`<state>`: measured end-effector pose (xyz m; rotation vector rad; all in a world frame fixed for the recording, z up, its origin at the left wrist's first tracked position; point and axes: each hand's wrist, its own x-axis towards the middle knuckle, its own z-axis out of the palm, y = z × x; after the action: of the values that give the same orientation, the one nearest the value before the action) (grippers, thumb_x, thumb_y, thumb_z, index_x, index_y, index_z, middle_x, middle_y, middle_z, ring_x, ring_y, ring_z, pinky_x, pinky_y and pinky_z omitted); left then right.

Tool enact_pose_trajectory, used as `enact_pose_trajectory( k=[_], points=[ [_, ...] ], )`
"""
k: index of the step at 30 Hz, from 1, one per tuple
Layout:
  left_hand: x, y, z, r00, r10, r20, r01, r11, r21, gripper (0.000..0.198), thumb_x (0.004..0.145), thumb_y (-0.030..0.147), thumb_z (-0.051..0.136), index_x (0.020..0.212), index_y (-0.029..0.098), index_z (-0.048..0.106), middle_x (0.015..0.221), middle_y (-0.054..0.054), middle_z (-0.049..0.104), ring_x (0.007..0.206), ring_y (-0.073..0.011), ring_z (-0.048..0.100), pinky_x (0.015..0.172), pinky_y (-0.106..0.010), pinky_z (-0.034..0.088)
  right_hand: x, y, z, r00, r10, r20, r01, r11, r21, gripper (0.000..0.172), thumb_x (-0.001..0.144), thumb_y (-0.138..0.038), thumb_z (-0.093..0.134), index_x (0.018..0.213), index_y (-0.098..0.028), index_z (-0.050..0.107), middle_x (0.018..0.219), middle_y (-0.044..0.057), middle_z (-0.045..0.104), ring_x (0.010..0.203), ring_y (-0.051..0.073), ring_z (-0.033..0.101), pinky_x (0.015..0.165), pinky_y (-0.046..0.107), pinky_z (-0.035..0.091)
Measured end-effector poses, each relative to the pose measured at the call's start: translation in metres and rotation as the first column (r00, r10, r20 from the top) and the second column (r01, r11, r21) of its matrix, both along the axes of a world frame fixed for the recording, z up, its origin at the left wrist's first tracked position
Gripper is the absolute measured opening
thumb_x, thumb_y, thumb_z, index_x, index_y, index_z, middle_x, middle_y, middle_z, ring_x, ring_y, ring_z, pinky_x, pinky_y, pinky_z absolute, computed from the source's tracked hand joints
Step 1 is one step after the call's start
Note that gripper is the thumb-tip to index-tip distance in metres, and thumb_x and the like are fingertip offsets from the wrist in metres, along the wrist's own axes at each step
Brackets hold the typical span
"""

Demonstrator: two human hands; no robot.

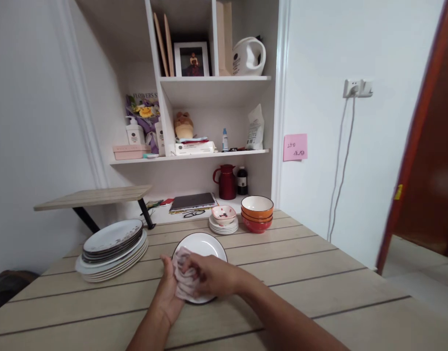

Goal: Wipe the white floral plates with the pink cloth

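Observation:
A white plate [211,245] with a dark rim is tilted up toward me over the wooden table. At its left edge is my left hand [168,292], its thumb raised and apart, its fingers hidden behind the plate and cloth. The plate seems to rest in that hand. My right hand [218,275] reaches across the plate, with bent fingers gripping a crumpled pale pink cloth [185,278]. This cloth lies against the left part of the plate's face.
To the left stands a stack of plates [112,236], near a small raised shelf [94,196]. Behind the plate are small dishes [224,226] with a patterned bowl [224,213], and stacked orange and red bowls [257,214]. Farther back are a laptop [193,201] and a red jug [226,183].

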<state>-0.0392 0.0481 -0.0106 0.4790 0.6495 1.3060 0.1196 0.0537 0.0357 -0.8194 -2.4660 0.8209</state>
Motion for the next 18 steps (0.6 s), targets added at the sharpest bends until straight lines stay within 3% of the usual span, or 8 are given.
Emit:
enact_pose_trajectory(
  k=[4, 7, 10, 13, 16, 18],
  points=[
    [0.001, -0.003, 0.007, 0.996, -0.086, -0.008, 0.085, 0.995, -0.047, 0.074, 0.082, 0.065, 0.040, 0.130, 0.010, 0.054, 0.111, -0.020, 0.070, 0.107, -0.0327, 0.064, 0.095, -0.049, 0.048, 0.021, 0.004, 0.009, 0.965, 0.102, 0.242, -0.096, 0.995, -0.033, 0.038, 0.065, -0.016, 0.069, 0.101, -0.025, 0.065, 0.081, -0.005, 0.061, 0.070, 0.011, 0.052, 0.059, 0.019, 0.036],
    [0.002, -0.004, 0.010, 0.998, -0.067, -0.023, 0.066, 0.998, -0.007, 0.066, 0.084, 0.057, 0.047, 0.133, 0.012, 0.051, 0.116, -0.019, 0.068, 0.109, -0.0326, 0.063, 0.098, -0.049, 0.046, 0.032, 0.008, 0.013, 0.954, -0.063, 0.292, 0.049, 0.997, 0.055, 0.038, 0.061, -0.014, 0.069, 0.098, -0.026, 0.067, 0.091, -0.003, 0.065, 0.077, 0.014, 0.055, 0.061, 0.020, 0.036],
    [0.005, -0.006, 0.012, 0.994, 0.005, -0.112, -0.004, 1.000, 0.009, 0.064, 0.081, 0.047, 0.059, 0.134, 0.012, 0.050, 0.116, -0.019, 0.068, 0.108, -0.0324, 0.064, 0.097, -0.049, 0.046, 0.035, 0.012, 0.011, 0.915, -0.333, 0.229, 0.287, 0.934, 0.211, 0.039, 0.064, -0.012, 0.065, 0.100, -0.026, 0.065, 0.103, 0.000, 0.065, 0.084, 0.017, 0.058, 0.064, 0.023, 0.036],
    [0.007, -0.007, 0.012, 0.972, 0.097, -0.215, -0.095, 0.995, 0.019, 0.063, 0.077, 0.039, 0.067, 0.132, 0.012, 0.051, 0.114, -0.020, 0.069, 0.106, -0.0320, 0.065, 0.095, -0.049, 0.048, 0.028, 0.017, 0.004, 0.846, -0.509, 0.158, 0.441, 0.835, 0.329, 0.038, 0.071, -0.010, 0.055, 0.106, -0.024, 0.061, 0.111, 0.005, 0.063, 0.090, 0.021, 0.060, 0.068, 0.026, 0.039],
    [0.009, -0.008, 0.012, 0.951, 0.150, -0.269, -0.147, 0.989, 0.034, 0.060, 0.076, 0.036, 0.070, 0.129, 0.013, 0.054, 0.114, -0.020, 0.069, 0.105, -0.0317, 0.066, 0.093, -0.048, 0.050, 0.018, 0.021, -0.004, 0.811, -0.580, 0.070, 0.511, 0.763, 0.396, 0.041, 0.080, -0.011, 0.046, 0.119, -0.022, 0.056, 0.123, 0.010, 0.058, 0.104, 0.025, 0.057, 0.078, 0.032, 0.042],
    [0.010, -0.008, 0.011, 0.952, 0.149, -0.268, -0.140, 0.989, 0.052, 0.059, 0.076, 0.037, 0.070, 0.128, 0.014, 0.054, 0.115, -0.019, 0.069, 0.106, -0.0312, 0.065, 0.093, -0.047, 0.050, 0.012, 0.022, -0.008, 0.836, -0.548, -0.010, 0.504, 0.763, 0.405, 0.048, 0.081, -0.011, 0.046, 0.129, -0.021, 0.050, 0.131, 0.011, 0.053, 0.116, 0.026, 0.050, 0.090, 0.035, 0.039]
  ],
)
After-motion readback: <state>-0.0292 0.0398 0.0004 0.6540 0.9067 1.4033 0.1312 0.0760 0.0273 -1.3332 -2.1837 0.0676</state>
